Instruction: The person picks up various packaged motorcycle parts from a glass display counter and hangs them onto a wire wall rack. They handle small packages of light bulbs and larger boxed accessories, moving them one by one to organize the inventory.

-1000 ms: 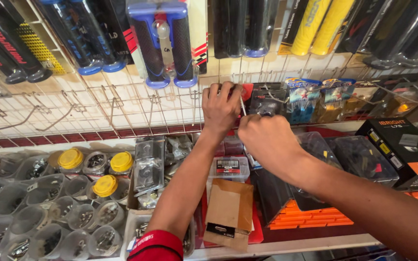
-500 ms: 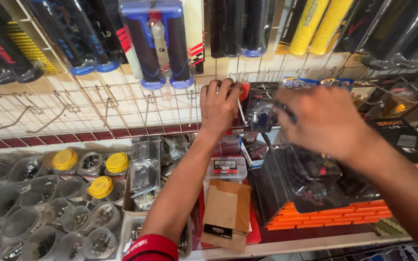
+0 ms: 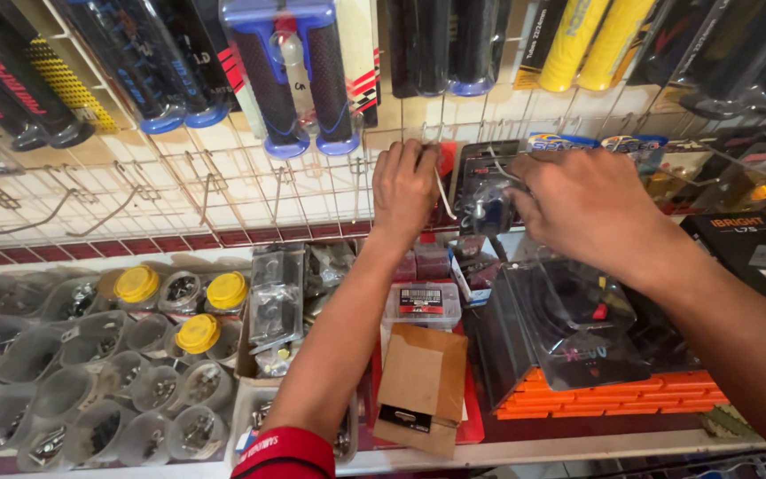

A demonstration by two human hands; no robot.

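Packet point(image 3: 487, 191) hangs at the wire rack point(image 3: 223, 191), gripped by the right hand point(image 3: 591, 208), crowded by neighbours. Left hand point(image 3: 408, 188) pinches a hook point(image 3: 443, 197). Since 0.5 s ago, right hand closed in.

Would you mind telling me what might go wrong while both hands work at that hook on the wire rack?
The left hand steadies a thin wire hook whose free end points outward; it might scratch a finger. The right hand holds a small clear blister pack; if it slips, it could drop among the boxes on the shelf below. The hanging handlebar grips sit close above and might get knocked.
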